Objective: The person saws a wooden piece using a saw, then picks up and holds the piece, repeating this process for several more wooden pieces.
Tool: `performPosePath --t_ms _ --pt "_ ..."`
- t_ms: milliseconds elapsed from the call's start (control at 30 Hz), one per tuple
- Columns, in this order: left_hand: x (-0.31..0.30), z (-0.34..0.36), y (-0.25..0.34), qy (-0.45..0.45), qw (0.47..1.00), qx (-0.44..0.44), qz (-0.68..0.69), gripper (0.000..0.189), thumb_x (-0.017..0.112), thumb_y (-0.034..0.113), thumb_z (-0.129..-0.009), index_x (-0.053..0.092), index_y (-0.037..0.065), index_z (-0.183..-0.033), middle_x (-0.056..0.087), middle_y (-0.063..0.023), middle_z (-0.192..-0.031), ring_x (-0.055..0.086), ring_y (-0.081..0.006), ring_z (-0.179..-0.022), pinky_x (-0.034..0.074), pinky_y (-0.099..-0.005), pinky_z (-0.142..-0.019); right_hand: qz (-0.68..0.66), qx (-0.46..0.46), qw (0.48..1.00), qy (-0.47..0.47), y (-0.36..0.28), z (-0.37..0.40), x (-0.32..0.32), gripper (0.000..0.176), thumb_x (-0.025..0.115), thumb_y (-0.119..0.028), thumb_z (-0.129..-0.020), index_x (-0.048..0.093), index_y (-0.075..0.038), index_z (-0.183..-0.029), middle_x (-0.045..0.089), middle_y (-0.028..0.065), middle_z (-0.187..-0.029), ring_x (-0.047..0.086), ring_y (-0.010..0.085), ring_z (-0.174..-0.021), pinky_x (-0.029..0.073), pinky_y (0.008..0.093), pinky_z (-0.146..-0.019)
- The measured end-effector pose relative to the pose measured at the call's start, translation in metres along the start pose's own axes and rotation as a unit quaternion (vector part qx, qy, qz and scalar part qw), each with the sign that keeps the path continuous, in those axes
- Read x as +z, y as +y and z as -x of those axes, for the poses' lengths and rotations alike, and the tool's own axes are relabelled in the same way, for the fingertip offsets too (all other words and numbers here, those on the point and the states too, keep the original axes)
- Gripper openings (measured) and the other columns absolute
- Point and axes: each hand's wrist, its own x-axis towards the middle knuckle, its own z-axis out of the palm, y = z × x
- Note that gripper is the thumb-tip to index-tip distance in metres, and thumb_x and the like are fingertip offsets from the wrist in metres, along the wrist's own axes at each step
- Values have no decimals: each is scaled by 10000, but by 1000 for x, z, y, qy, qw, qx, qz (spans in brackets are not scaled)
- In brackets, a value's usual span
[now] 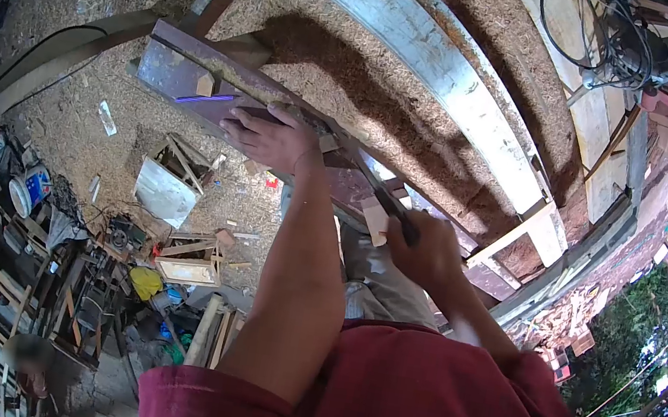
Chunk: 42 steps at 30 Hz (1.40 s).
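Note:
My left hand (271, 137) lies with fingers stretched out over a purple-painted plank bench (166, 68), pressing down near a small piece of pale wood (328, 143). My right hand (425, 251) is wrapped round the black handle of a long narrow-bladed tool (382, 196), whose dark blade points up and left along the bench towards my left hand. Beside my left fingertips is a thin purple stick (204, 99), and just past it a small pointed wood block (206, 84). Another pale wood piece (373, 219) is close below the tool's handle.
A long curved pale board (428, 57) spans the far side. Upper right, a corded power tool (649, 65) rests on planks. Left of me, wood shavings cover the ground around an upturned wooden stool (169, 189), a white bucket (29, 191) and piled scrap. A person's head shows lower left.

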Motion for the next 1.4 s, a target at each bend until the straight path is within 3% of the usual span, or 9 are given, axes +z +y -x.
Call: performPosePath --t_ms 100,300,367,567,733,867,1033,1167,1400 --pt "2 2 -4 7 1000 9 1 685 425 484 -1075 378 36 -1591 313 -273 -1660 337 -460 -1525 355 -592 -1220 35 -58 997 42 -3 -42 32 335 680 -313 -962 723 -20 -806 659 192 -652 670 364 -583 504 483 -584" --pt "-1 -1 0 9 1000 21 -6 722 421 496 -1082 399 -61 -1540 348 -327 -1600 359 -475 -1503 377 -591 -1191 50 4 999 -21 -8 0 -3 313 670 -313 -970 718 -24 -859 678 198 -695 668 401 -603 534 489 -610" --pt "7 -1 -7 18 999 34 -16 717 419 496 -1084 395 -51 -1547 342 -323 -1607 356 -474 -1506 380 -592 -1187 48 -29 997 50 -9 -33 30 297 662 -310 -972 724 -42 -860 677 182 -685 682 399 -619 547 484 -622" --pt "4 2 -7 -5 1000 9 -11 710 409 504 -1087 361 0 -1584 314 -298 -1636 361 -483 -1501 400 -595 -1168 37 3 999 -22 -10 3 -5 304 691 -308 -946 703 -29 -827 664 191 -675 675 382 -612 528 498 -613" --pt "5 -3 -1 -15 1000 3 -7 728 392 527 -1086 342 10 -1598 304 -295 -1641 365 -486 -1497 409 -601 -1157 33 -58 997 48 -7 -35 30 308 697 -295 -939 675 -31 -781 634 194 -649 649 400 -584 499 486 -569" --pt "-4 0 -3 -16 1000 12 -15 746 370 543 -1088 344 -3 -1595 312 -303 -1632 364 -486 -1497 405 -601 -1159 -16 39 999 -20 -11 15 -13 319 712 -257 -938 651 -4 -754 627 204 -645 634 385 -556 479 472 -555" --pt "4 -4 1 -2 1000 18 -6 745 382 532 -1089 337 -10 -1598 307 -306 -1628 352 -485 -1503 397 -596 -1168 15 -43 996 71 -8 -35 32 305 713 -266 -944 692 -8 -782 603 181 -598 614 355 -513 461 456 -523" --pt "-1 3 -6 -14 1000 20 -14 741 390 520 -1091 333 -16 -1599 301 -300 -1634 353 -478 -1504 397 -590 -1171 -13 9 1000 3 -7 12 -6 336 704 -275 -953 672 0 -762 607 189 -604 613 358 -511 469 449 -518" --pt "-4 1 2 -41 999 0 -14 745 358 520 -1098 305 -10 -1618 296 -287 -1643 320 -472 -1521 373 -601 -1194 -9 -42 998 48 -3 1 10 279 694 -277 -976 720 -27 -854 617 170 -593 620 314 -500 499 436 -530"
